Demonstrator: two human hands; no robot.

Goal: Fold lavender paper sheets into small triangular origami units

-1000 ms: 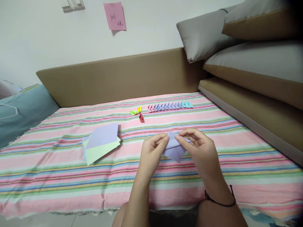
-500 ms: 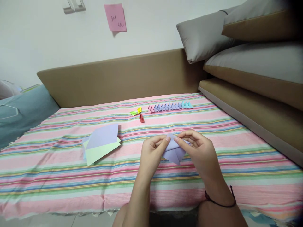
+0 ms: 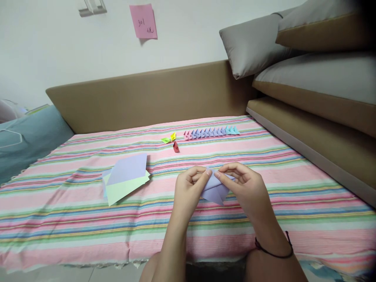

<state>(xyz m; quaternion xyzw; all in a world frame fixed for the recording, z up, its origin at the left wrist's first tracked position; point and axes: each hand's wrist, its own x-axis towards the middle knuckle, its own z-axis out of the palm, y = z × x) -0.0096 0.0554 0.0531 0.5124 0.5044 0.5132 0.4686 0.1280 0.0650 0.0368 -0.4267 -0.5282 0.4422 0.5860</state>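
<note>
A partly folded sheet of lavender origami paper [image 3: 216,192] is held up between my two hands, over the striped cloth. My left hand [image 3: 192,186] pinches its left side, thumb on top and fingers curled behind. On the right side, my right hand [image 3: 243,182] grips it the same way, its thumb pressing close to the other thumb. A pointed flap hangs down toward me, and a fold crosses the sheet below the thumbs. The paper's underside and the fingertips behind it are hidden.
Loose square sheets [image 3: 126,176] lie to the left. Behind my hands stand a row of small folded pieces [image 3: 208,133], plus a red piece [image 3: 175,147], a yellow one [image 3: 173,136] and a green one [image 3: 165,140]. Grey cushions [image 3: 317,74] are stacked at right; a brown backrest [image 3: 152,100] closes the far side.
Both hands keep their hold on the lavender paper. The thumbs and the folded sheet have shifted very slightly; everything else is where it was.
</note>
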